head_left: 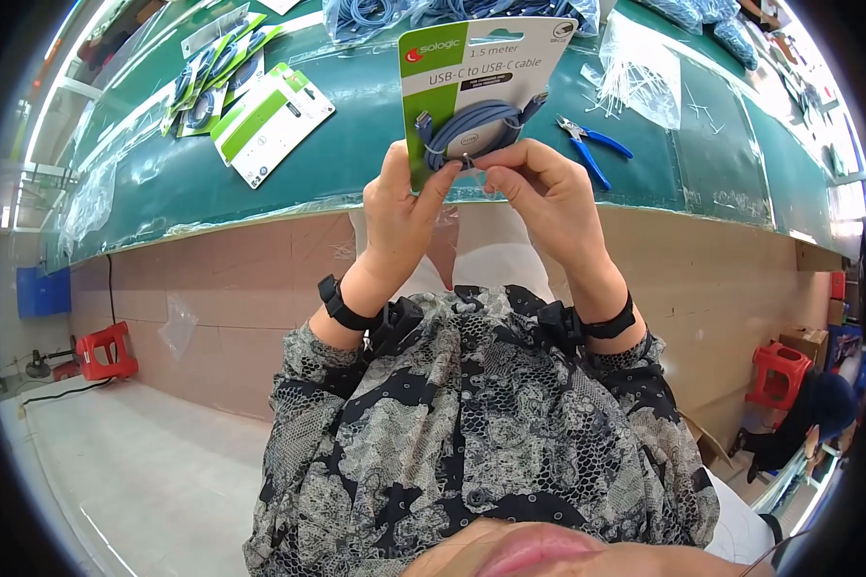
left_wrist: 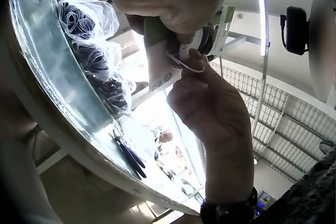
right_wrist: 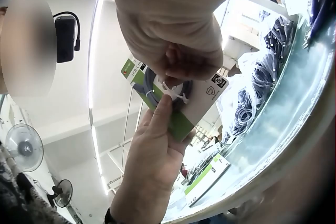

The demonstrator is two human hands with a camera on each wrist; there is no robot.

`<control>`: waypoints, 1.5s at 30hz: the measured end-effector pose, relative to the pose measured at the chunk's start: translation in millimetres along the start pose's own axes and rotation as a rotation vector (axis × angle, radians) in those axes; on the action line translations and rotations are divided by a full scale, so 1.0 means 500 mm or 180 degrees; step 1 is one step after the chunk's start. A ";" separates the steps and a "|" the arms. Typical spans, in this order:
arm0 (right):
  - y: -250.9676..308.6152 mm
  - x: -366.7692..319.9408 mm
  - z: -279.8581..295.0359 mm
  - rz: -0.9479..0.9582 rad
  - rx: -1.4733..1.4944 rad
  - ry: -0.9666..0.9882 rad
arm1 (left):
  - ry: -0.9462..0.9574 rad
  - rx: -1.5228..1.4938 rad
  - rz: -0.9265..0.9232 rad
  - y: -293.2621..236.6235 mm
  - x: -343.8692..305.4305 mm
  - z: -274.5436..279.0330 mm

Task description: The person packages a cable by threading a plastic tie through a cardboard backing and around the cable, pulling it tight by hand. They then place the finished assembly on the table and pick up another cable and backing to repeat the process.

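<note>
A green and white cable card [head_left: 433,88], printed "USB-C to USB-C cable", stands upright over the table's front edge. Against its face lies a coiled blue cable [head_left: 481,117] with its plugs pointing up at both sides. My left hand [head_left: 394,216] grips the card's lower left part, thumb in front by the coil. At the bottom of the coil my right hand [head_left: 558,207] pinches a thin white cable tie [right_wrist: 181,97] between thumb and forefinger. In the left wrist view, this cable tie [left_wrist: 185,64] curves out beside the fingers.
Blue-handled cutters [head_left: 595,150] lie right of the card, below a bag of loose white cable ties [head_left: 635,82]. Printed cards [head_left: 271,123] and several carded cables [head_left: 216,72] lie to the left. Bagged blue cables [head_left: 366,17] line the back. Red stools [head_left: 777,375] stand on the floor.
</note>
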State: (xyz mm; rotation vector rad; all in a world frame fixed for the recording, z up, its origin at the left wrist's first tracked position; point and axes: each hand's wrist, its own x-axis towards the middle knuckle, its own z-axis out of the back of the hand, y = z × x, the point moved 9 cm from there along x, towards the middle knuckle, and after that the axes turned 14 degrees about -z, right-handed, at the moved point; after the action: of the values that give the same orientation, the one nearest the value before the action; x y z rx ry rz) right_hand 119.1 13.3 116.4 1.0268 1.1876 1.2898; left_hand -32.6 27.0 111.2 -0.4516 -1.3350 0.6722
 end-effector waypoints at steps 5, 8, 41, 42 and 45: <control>0.001 -0.002 0.009 -0.0001 0.0001 -0.0070 | 0.0017 -0.0062 0.0153 0.010 -0.005 -0.002; 0.000 -0.002 0.007 -0.0085 -0.0057 -0.0012 | 0.0013 -0.0083 0.0146 0.009 -0.005 -0.005; 0.012 -0.010 0.014 0.0491 -0.0698 -0.0903 | 0.0197 0.0100 -0.0093 -0.006 -0.001 -0.016; 0.016 -0.015 0.014 0.0677 -0.0856 -0.1035 | 0.0204 0.0095 -0.0095 -0.006 -0.002 -0.017; 0.024 -0.025 0.011 0.0940 -0.1126 -0.1190 | 0.0341 0.0555 -0.0466 -0.022 -0.002 -0.017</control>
State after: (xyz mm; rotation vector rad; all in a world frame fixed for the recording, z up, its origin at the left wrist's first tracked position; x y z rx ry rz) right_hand 123.6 2.1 130.0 1.1413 0.5152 1.3960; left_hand -22.3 18.7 116.0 -0.2432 -1.1847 0.6276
